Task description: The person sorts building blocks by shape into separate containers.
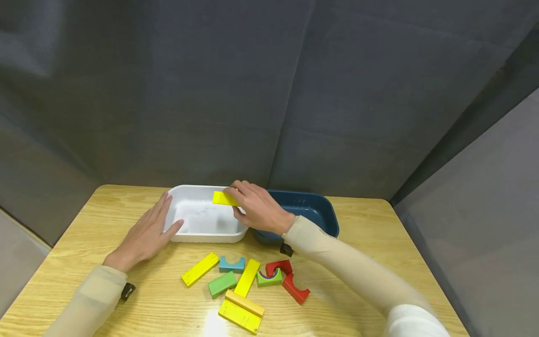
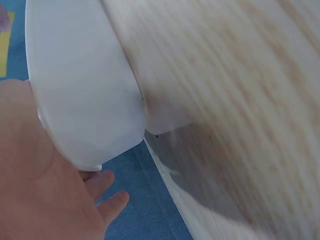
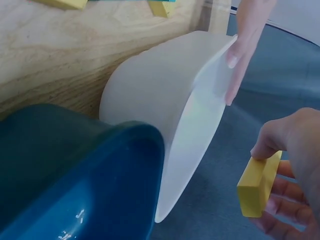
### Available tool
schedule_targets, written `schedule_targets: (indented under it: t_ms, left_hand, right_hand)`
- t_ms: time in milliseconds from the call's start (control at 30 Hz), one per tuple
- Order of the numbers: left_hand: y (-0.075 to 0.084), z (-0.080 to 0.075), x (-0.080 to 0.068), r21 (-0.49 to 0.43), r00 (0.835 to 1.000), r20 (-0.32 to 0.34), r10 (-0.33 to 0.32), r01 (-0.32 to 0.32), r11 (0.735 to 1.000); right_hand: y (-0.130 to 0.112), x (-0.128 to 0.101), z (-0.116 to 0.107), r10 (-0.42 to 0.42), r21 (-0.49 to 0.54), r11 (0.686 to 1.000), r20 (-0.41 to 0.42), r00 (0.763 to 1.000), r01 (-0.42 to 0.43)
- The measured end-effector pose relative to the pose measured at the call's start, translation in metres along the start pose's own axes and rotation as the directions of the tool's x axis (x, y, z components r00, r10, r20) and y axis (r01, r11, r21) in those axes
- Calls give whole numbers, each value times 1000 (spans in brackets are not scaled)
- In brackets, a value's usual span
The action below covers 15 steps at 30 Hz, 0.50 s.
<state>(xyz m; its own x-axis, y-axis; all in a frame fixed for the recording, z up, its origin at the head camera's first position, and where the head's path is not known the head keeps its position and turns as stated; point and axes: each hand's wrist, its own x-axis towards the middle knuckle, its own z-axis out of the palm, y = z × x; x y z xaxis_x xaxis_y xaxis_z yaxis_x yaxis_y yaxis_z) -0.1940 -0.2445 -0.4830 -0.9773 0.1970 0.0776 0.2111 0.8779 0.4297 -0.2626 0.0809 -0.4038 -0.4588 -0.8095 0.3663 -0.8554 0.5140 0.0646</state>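
My right hand point(image 1: 252, 206) pinches a flat yellow block point(image 1: 224, 198) and holds it over the right part of the white tray point(image 1: 198, 235). The same yellow block point(image 3: 257, 183) shows end-on between thumb and fingers in the right wrist view. My left hand point(image 1: 147, 230) lies flat with straight fingers against the tray's left wall; its fingers point(image 3: 243, 47) touch the white tray point(image 3: 155, 95) rim. In the left wrist view the palm point(image 2: 45, 185) presses the white tray point(image 2: 85, 85). Inside, the tray looks bare.
A dark blue tub point(image 1: 313, 209) stands right of the white tray, touching it. Loose blocks lie on the wooden table point(image 1: 84, 220) in front: yellow planks point(image 1: 200, 269), a green block point(image 1: 222, 283), a teal arch point(image 1: 231, 265), red arches point(image 1: 295, 289).
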Motion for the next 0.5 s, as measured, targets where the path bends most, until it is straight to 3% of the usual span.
schedule_targets:
  t_ms: [500]
  left_hand:
    - [-1, 1, -1, 7, 1000, 9, -16, 16, 1000]
  right_hand:
    - [11, 24, 25, 56, 4, 998, 151, 987, -57]
